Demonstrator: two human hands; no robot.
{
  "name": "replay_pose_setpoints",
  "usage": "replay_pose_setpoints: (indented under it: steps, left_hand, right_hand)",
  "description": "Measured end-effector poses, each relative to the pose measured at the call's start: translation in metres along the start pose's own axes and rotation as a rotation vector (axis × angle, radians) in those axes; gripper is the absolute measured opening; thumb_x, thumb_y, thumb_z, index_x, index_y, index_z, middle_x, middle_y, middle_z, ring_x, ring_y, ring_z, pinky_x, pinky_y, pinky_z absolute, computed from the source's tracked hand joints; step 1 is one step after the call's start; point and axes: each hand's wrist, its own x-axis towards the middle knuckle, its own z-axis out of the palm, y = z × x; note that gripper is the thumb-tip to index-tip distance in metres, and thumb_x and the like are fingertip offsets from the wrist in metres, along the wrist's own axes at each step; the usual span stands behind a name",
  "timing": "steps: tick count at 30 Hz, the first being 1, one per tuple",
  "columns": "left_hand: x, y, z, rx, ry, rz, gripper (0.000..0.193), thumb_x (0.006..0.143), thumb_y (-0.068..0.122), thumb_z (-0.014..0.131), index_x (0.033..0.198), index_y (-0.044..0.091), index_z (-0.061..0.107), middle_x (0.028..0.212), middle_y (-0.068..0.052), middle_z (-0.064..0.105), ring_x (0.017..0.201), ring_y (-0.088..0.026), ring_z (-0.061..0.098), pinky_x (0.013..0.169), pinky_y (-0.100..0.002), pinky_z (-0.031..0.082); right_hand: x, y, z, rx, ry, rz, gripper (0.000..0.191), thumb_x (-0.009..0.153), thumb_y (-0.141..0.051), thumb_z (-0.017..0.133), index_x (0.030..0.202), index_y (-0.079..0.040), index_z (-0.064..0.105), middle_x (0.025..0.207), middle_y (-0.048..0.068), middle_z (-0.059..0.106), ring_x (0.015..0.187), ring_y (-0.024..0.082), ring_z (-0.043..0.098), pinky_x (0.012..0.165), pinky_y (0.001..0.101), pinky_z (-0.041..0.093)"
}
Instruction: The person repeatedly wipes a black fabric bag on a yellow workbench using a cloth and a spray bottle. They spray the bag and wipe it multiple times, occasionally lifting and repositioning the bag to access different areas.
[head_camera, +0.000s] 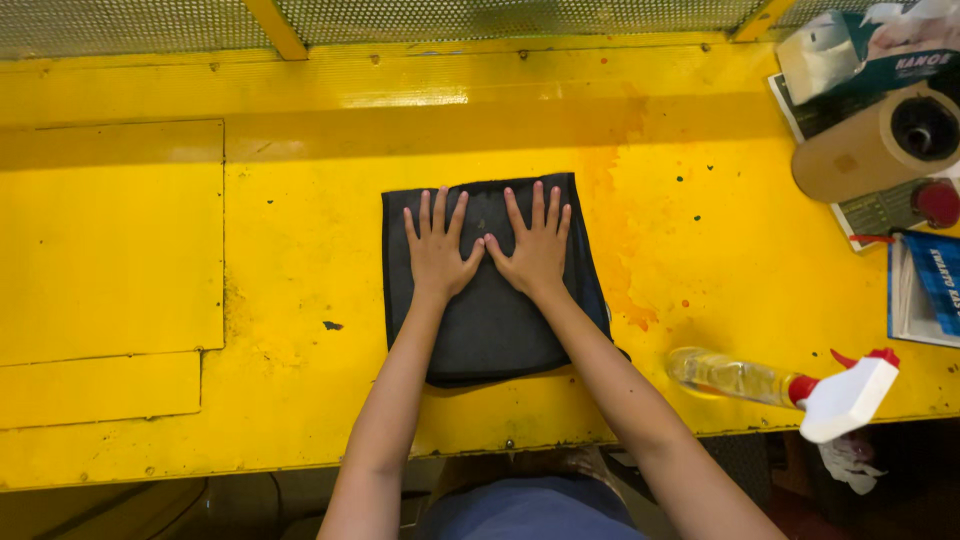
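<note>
The left hand (436, 252) and right hand (533, 248) are pressing flat, fingers spread, gripping nothing, thumbs nearly touching, on the dark folded cloth (490, 320); the cloth is lying mid-way across the yellow workbench (250, 250); a spray bottle (790, 385) is lying to the right.

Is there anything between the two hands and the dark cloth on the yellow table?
Nothing visible. The left hand and the right hand both lie flat, fingers spread, directly on the dark folded cloth. The spray bottle lies apart, to the right on the yellow table.
</note>
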Motion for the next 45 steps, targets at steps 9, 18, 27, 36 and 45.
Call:
replay_pose_setpoints:
  steps: [9, 18, 27, 36, 45]
  left_hand:
    - [-0.098, 0.028, -0.031, -0.059, -0.013, -0.005, 0.075, 0.09, 0.046, 0.065, 0.156, 0.018, 0.043, 0.164, -0.014, 0.034, 0.155, -0.039, 0.024, 0.123, -0.065, 0.012]
    - [-0.173, 0.041, -0.071, -0.121, -0.01, -0.068, 0.058, 0.095, 0.037, 0.062, 0.15, 0.022, 0.052, 0.157, -0.009, 0.044, 0.152, -0.034, 0.032, 0.125, -0.06, 0.016]
    - [-0.238, 0.044, -0.1, -0.049, 0.031, -0.267, 0.06, 0.093, 0.041, 0.061, 0.15, 0.027, 0.051, 0.163, -0.018, 0.032, 0.153, -0.042, 0.022, 0.121, -0.062, 0.014]
    - [-0.234, 0.032, -0.1, 0.02, -0.054, -0.319, 0.063, 0.094, 0.044, 0.059, 0.154, 0.027, 0.047, 0.167, -0.016, 0.026, 0.155, -0.042, 0.018, 0.12, -0.068, 0.011]
    - [-0.162, -0.024, -0.075, 0.102, 0.014, -0.353, 0.063, 0.099, 0.048, 0.056, 0.158, 0.027, 0.046, 0.17, -0.015, 0.024, 0.157, -0.042, 0.016, 0.121, -0.069, 0.01]
  right_hand:
    - [-0.102, -0.015, -0.018, 0.003, -0.035, 0.0, 0.084, 0.089, -0.059, 0.063, 0.161, -0.024, 0.037, 0.168, 0.023, 0.021, 0.156, 0.047, 0.014, 0.123, 0.064, 0.011]
    - [-0.179, -0.04, -0.054, 0.017, -0.146, -0.05, 0.091, 0.083, -0.061, 0.066, 0.159, -0.023, 0.036, 0.166, 0.023, 0.019, 0.154, 0.047, 0.013, 0.119, 0.0648, 0.014]
    - [-0.222, -0.065, -0.064, 0.066, -0.18, -0.067, 0.093, 0.081, -0.06, 0.067, 0.159, -0.021, 0.034, 0.167, 0.026, 0.015, 0.154, 0.048, 0.009, 0.118, 0.0663, 0.01]
    - [-0.194, -0.063, -0.057, 0.027, -0.313, -0.084, 0.097, 0.08, -0.067, 0.064, 0.159, -0.022, 0.029, 0.166, 0.028, 0.007, 0.153, 0.05, 0.003, 0.115, 0.0694, 0.008]
    - [-0.103, -0.068, -0.007, 0.025, -0.239, -0.169, 0.096, 0.085, -0.068, 0.064, 0.162, -0.022, 0.03, 0.168, 0.028, 0.008, 0.154, 0.052, 0.004, 0.116, 0.0707, 0.009]
